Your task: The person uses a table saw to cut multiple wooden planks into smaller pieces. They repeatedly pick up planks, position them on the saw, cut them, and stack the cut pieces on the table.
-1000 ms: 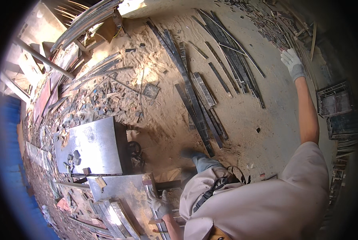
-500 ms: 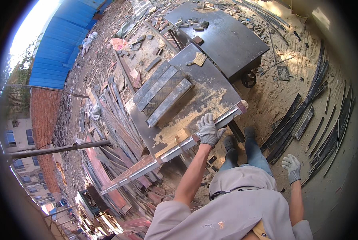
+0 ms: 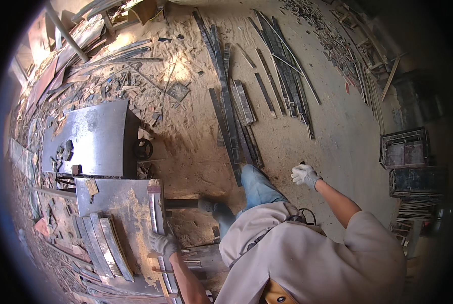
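Note:
My left hand (image 3: 164, 244), in a pale work glove, rests with fingers stretched over the long metal rail (image 3: 155, 213) along the near edge of a metal-topped work table (image 3: 127, 197). Several dark wooden strips (image 3: 102, 243) lie side by side on that table, left of the hand. A small piece of light wood (image 3: 91, 186) sits near its far corner. Out to the right, over the floor, my right hand (image 3: 305, 175) is gloved too, its fingers loosely bent with nothing visible in them.
A second metal-topped table (image 3: 97, 137) with a handwheel (image 3: 143, 148) and small dark offcuts stands beyond. Long dark strips (image 3: 231, 116) and another bundle (image 3: 287, 66) lie on the sandy floor ahead. Dark crates (image 3: 403, 148) stand at the right; scrap wood covers the far left.
My view and body have turned right, so the tables now show at the left. My left hand stays on the rail. My right hand has swung out to the right.

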Demonstrator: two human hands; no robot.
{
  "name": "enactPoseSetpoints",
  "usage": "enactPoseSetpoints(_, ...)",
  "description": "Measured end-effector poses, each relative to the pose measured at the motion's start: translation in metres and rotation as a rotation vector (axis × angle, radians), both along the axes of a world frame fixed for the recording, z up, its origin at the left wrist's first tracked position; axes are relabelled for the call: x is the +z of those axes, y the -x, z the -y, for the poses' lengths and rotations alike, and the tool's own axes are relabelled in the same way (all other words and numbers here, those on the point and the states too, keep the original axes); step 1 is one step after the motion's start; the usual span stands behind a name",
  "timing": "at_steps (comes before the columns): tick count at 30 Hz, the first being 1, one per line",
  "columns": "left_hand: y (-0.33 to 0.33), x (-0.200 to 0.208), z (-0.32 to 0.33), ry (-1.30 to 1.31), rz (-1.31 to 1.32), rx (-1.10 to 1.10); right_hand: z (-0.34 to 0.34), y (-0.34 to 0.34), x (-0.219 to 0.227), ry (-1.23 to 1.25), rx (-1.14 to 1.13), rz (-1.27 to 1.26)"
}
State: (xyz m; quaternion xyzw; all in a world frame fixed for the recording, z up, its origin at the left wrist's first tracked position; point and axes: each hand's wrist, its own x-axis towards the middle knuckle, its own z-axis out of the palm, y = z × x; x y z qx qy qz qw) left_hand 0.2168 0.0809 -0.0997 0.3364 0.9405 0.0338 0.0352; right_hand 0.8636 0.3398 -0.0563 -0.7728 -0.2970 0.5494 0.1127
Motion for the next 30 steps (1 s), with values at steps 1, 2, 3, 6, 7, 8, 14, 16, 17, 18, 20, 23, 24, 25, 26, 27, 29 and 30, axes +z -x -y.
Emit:
enactPoseSetpoints(1,0.004,-0.001,0.01,0.148,0.005,0.052,0.001,-0.004,-0.001,0.023,0.014,0.025)
enactPoseSetpoints(2,0.011,0.0,0.01,0.137,0.005,0.057,0.003,-0.009,-0.004,0.097,-0.032,0.027)
enactPoseSetpoints(3,0.012,0.0,0.011,0.169,0.003,0.084,0.003,-0.017,-0.003,0.025,-0.058,-0.027)
enactPoseSetpoints(6,0.011,0.015,0.004,0.157,-0.005,0.103,0.004,-0.047,-0.004,0.007,-0.122,-0.079)
enactPoseSetpoints(7,0.004,0.023,-0.001,0.2,-0.059,0.157,0.0,-0.056,-0.008,0.046,-0.137,-0.073)
enactPoseSetpoints(8,-0.004,0.031,-0.009,0.167,-0.123,0.169,-0.003,-0.066,-0.011,0.052,-0.139,-0.08)
enactPoseSetpoints(14,-0.152,0.05,-0.099,-0.07,0.072,-0.084,-0.092,-0.093,-0.083,0.067,0.046,-0.045)
enactPoseSetpoints(16,-0.219,0.03,-0.158,-0.06,0.29,-0.195,-0.147,-0.093,-0.124,0.077,0.207,0.012)
enactPoseSetpoints(17,-0.251,0.015,-0.19,-0.043,0.391,-0.237,-0.174,-0.09,-0.146,-0.002,0.31,0.029)
enactPoseSetpoints(18,-0.28,0.001,-0.216,-0.048,0.455,-0.26,-0.193,-0.085,-0.166,0.067,0.309,0.007)
enactPoseSetpoints(20,-0.322,-0.035,-0.27,-0.041,0.652,-0.273,-0.229,-0.065,-0.208,0.093,0.345,-0.069)
enactPoseSetpoints(23,-0.363,-0.106,-0.35,-0.136,1.074,-0.046,-0.27,-0.03,-0.265,0.074,0.463,0.036)
enactPoseSetpoints(24,-0.375,-0.133,-0.377,-0.209,1.132,-0.003,-0.286,-0.02,-0.284,0.033,0.468,0.147)
enactPoseSetpoints(25,-0.384,-0.16,-0.402,-0.299,1.221,0.058,-0.3,-0.012,-0.3,0.067,0.513,0.157)
enactPoseSetpoints(26,-0.39,-0.189,-0.428,-0.311,1.224,0.042,-0.315,0.0,-0.321,0.091,0.537,0.211)
enactPoseSetpoints(27,-0.395,-0.221,-0.456,-0.258,1.272,0.107,-0.332,0.012,-0.342,0.151,0.571,0.264)
enactPoseSetpoints(29,-0.397,-0.284,-0.51,-0.114,1.165,0.002,-0.37,0.031,-0.387,0.137,0.552,0.187)
enactPoseSetpoints(30,-0.4,-0.311,-0.53,-0.136,1.148,-0.058,-0.385,0.038,-0.406,0.069,0.573,0.246)
